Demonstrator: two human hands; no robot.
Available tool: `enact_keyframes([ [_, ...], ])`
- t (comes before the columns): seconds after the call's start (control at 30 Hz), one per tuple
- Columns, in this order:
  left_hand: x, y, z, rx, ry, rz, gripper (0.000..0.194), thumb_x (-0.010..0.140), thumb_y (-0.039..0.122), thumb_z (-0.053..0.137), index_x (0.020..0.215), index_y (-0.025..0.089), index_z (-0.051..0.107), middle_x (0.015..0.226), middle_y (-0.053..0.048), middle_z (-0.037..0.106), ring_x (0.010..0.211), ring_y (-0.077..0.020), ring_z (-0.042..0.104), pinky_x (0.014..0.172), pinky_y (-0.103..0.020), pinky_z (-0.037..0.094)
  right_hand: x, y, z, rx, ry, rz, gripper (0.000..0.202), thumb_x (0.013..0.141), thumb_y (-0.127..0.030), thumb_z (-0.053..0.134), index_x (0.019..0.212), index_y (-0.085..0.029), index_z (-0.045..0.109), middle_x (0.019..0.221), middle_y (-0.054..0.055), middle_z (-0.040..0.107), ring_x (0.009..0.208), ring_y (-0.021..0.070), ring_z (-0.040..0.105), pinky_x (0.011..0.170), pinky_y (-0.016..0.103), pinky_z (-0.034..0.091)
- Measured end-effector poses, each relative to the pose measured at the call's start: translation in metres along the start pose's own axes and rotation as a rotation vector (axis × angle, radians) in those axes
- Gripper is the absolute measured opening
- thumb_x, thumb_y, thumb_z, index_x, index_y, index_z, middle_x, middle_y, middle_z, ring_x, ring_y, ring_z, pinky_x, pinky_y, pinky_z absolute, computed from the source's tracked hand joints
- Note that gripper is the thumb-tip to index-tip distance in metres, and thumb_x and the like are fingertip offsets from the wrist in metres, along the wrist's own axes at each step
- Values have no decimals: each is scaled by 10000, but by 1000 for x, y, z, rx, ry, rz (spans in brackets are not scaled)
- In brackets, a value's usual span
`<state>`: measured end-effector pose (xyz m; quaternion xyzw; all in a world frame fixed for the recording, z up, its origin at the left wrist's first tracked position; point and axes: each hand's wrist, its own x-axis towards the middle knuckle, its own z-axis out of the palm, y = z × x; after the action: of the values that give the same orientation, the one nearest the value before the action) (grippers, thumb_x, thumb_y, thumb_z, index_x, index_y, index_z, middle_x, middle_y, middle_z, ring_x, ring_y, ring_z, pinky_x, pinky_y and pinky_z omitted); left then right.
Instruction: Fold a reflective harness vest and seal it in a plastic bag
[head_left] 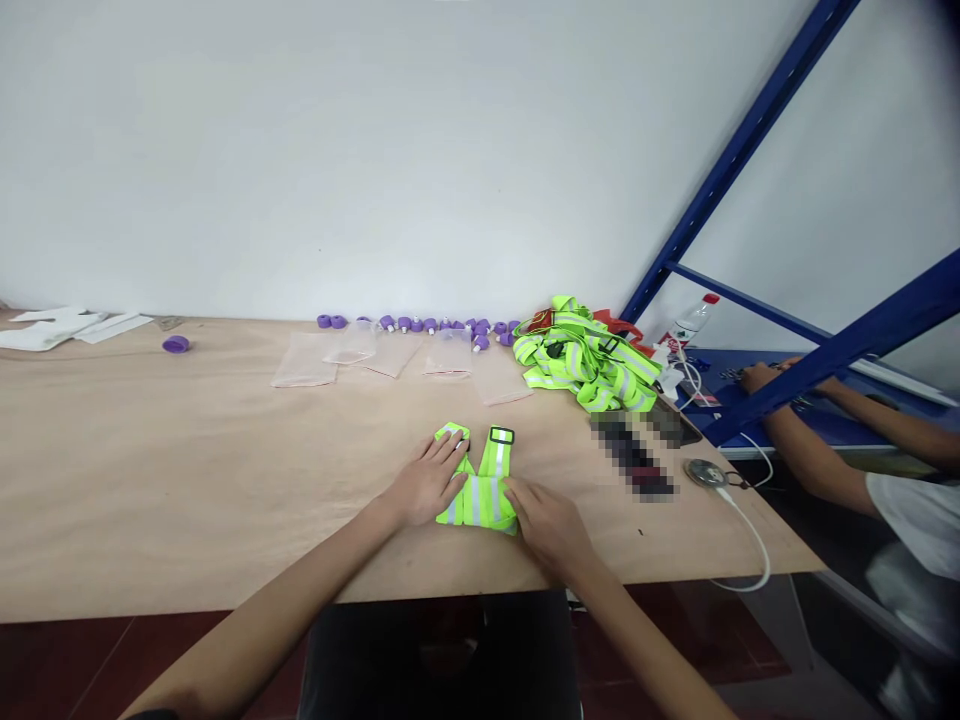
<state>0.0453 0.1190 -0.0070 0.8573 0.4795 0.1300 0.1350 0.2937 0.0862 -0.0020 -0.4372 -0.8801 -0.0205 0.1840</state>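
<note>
A neon yellow-green strap with silver reflective stripes lies folded on the wooden table near its front edge. One end with a dark buckle points away from me. My left hand lies flat with its fingers apart over the strap's left part, partly covering another dark fitting. At the right edge of the folded strap, the fingers of my right hand are bent and close together, gripping the fabric. Behind them at the right is a tangled heap of similar straps.
Clear plastic bags and several purple pieces lie along the back. A purple cap and white sheets are at the left. Right: a bottle, a round device, a blue frame and another person's arms.
</note>
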Motion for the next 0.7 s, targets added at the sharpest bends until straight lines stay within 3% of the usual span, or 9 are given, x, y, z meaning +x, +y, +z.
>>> enact_keyframes([
  [0.07, 0, 0, 1, 1, -6, 0, 613, 1058, 490, 209, 1579, 174, 273, 1650, -116, 247, 1540, -267, 173, 1230, -498, 194, -9, -6, 1, 37, 7, -27, 390, 1026, -340, 434, 1335, -144, 569, 1282, 182, 667, 1172, 290, 639, 941, 417, 543],
  [0.13, 1, 0, 1, 0, -8, 3, 603, 1059, 487, 208, 1577, 187, 278, 1646, -119, 258, 1541, -265, 166, 1227, -516, 194, -13, -10, 3, 64, -33, -56, 603, 958, -462, 561, 1461, -143, 466, 1468, 218, 518, 1356, 347, 499, 1049, 502, 493],
  [0.27, 1, 1, -1, 12, -31, 12, 597, 1061, 467, 210, 1576, 172, 275, 1641, -139, 257, 1542, -269, 155, 1224, -540, 194, -5, -5, 6, 62, -62, -149, 720, 881, -460, 677, 1497, -177, 434, 1564, 222, 388, 1450, 387, 363, 1096, 579, 435],
  [0.37, 1, 0, -2, 16, -36, 31, 594, 1061, 452, 224, 1575, 158, 278, 1643, -144, 244, 1542, -273, 150, 1227, -538, 195, 9, 4, 7, 61, -32, -297, 657, 881, -434, 685, 1447, -162, 491, 1439, 204, 538, 1391, 374, 442, 1076, 560, 457],
  [0.47, 1, 0, -3, -1, -20, 40, 578, 1063, 446, 236, 1572, 178, 291, 1636, -129, 271, 1541, -257, 161, 1235, -524, 190, 21, 8, 11, 79, 10, -368, 497, 919, -372, 625, 1359, -149, 559, 1208, 181, 663, 1208, 333, 584, 983, 491, 522],
  [0.7, 5, -1, -20, -242, -97, -49, 597, 1061, 508, 173, 1547, 218, 364, 1625, -70, 315, 1532, -216, 213, 1250, -498, 170, 43, 12, 17, 154, 30, -388, 217, 910, -218, 520, 1078, -197, 657, 921, 93, 691, 872, 238, 626, 774, 361, 506],
])
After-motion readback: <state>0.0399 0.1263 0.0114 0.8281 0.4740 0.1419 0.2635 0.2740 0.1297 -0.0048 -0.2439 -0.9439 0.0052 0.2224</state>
